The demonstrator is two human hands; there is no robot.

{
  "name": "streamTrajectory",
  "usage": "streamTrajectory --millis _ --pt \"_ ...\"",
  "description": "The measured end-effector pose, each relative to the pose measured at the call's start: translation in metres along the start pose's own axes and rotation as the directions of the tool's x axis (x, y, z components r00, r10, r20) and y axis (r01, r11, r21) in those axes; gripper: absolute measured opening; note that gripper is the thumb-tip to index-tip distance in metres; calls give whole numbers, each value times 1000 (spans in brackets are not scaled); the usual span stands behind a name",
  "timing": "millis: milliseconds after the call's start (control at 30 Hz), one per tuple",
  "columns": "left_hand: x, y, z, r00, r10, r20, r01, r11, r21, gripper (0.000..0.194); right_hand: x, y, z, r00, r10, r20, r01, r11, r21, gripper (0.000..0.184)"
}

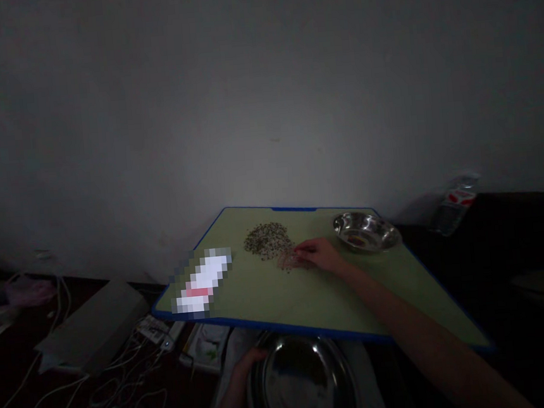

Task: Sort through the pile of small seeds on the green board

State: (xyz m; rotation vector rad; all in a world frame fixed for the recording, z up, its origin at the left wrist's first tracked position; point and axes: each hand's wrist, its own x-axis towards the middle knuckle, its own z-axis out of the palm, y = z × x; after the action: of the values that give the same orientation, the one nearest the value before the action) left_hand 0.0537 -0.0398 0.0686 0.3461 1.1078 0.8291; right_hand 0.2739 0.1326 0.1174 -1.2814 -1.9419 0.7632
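Low in the view, my left hand (249,366) grips the left rim of a shiny metal bowl (301,379) just below the board's front edge. My right hand (321,255) reaches over the pale green board (261,294), its fingertips closed together at the right side of a spread of small dark grains or seeds (268,239). What those fingers pinch, if anything, is blurred and too small to name. Behind and to the right of that hand stands a second metal bowl (367,232) with something small and brownish at its bottom.
A pixelated bright rectangle (203,283) lies on the board's left side. To the right, a clear plastic bottle with a red label (457,200) leans near the wall. Tangled white cables (112,389) and a grey box (92,324) are at left below. A wall rises behind the board.
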Motion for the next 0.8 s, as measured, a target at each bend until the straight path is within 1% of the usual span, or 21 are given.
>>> streamTrajectory --millis 133,200,333,467,533,600,700,800 --pt "-4 3 5 999 -30 39 31 999 -30 22 -1 1 1 1000 -5 -6 5 1000 18 27" --pt "-3 3 5 999 -31 42 33 999 -34 21 -1 1 1 1000 4 6 -4 999 32 27" --pt "5 -1 -2 999 -26 24 27 999 -38 17 -1 0 1 1000 7 9 -8 1000 23 26" --pt "9 -5 -8 999 -34 14 34 998 -44 22 -2 1 1 1000 -18 20 17 999 33 26" --pt "6 -4 -7 999 -25 29 26 999 -29 24 -2 1 1 999 -25 41 22 998 55 25" --pt "2 -2 -3 998 -26 48 28 999 -27 25 -3 0 1 998 2 60 -7 996 93 25" --pt "-3 1 2 998 -41 46 42 998 -35 26 -4 -1 1 996 50 76 -60 987 147 25" --pt "-2 1 2 998 -32 47 35 998 -61 26 -5 -2 1 996 40 83 -52 987 151 26"
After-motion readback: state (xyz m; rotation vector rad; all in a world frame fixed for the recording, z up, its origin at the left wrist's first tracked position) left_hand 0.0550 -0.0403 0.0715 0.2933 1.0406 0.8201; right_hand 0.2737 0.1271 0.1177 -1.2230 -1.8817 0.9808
